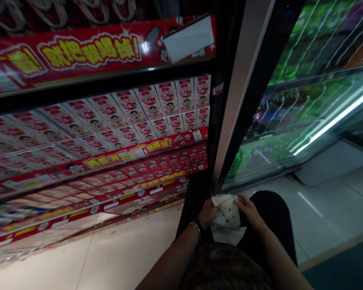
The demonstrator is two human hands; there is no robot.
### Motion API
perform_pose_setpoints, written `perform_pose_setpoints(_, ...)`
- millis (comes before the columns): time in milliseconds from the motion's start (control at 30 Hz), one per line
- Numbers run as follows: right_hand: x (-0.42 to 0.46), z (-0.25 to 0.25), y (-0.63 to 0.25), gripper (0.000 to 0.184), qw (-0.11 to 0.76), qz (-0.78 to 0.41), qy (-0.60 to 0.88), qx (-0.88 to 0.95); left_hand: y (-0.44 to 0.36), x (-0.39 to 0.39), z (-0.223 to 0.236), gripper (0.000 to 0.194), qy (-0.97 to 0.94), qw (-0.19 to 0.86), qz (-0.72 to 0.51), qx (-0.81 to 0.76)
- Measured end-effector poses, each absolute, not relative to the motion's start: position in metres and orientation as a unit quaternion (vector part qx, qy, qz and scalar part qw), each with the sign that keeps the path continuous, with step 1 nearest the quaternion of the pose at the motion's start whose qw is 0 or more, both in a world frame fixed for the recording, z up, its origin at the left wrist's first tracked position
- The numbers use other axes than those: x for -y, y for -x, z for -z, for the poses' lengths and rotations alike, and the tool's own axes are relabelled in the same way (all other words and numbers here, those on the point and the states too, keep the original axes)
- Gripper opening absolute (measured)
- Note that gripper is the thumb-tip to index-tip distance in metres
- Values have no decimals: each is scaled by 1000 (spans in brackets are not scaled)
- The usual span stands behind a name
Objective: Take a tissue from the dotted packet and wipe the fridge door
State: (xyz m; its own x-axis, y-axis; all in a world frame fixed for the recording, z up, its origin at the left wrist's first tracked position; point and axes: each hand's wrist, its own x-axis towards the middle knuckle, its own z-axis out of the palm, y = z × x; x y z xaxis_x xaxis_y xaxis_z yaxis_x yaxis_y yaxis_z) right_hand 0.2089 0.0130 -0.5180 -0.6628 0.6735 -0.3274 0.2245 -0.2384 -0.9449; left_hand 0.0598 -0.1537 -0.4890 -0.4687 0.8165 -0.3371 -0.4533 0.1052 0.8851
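Shop floor (109, 257): both hands' grip w/ cloth (228, 211)

Dim, edge-warped, blurred picture; cooler strip light (335, 119) glares at right.

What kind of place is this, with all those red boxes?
Most likely a shop or small supermarket. Shelves hold rows of red drink cartons with price tags along the edges, and beside them stands a glass-door fridge full of bottles.
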Motion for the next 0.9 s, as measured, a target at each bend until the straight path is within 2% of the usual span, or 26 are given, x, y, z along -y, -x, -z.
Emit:
perform_pose_setpoints(233,-13,520,-211,84,137,-764,336,533,-11,143,403,35,-351,382,-634,-573)
perform_pose_setpoints(467,-5,514,-210,74,96,-753,342,554,29,114,300,25,-453,221,-619,-602)
perform_pose_setpoints(633,-5,511,-207,74,82,-740,329,581,33,100,286,36,-465,116,-583,-656)
perform_pose_setpoints(833,1,521,-205,70,82,-736,331,585,29,94,288,30,-462,48,-575,-673)
perform_pose_setpoints(900,4,519,-202,70,96,-731,339,585,27,92,284,35,-470,24,-584,-661)
